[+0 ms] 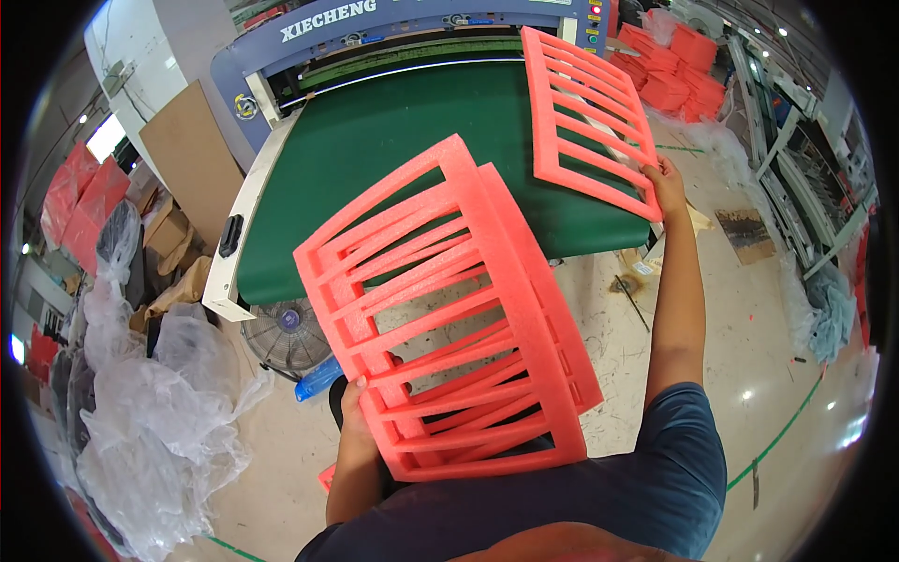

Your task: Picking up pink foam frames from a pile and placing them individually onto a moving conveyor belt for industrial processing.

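My left hand is closed on the left edge of a small stack of red foam frames, held tilted against my body. Long parallel slots run across these frames, and the ones behind sit slightly out of line. Out to the right, my right hand grips the near right corner of a single slotted foam frame. That frame is raised over the right side of a green conveyor belt. The fingers of my left hand are partly hidden behind the stack.
A blue-grey machine spans the belt's far end. Crumpled clear plastic lies at the left, near a floor fan. Red foam piles stand at the far right, and a metal rack lines the right side.
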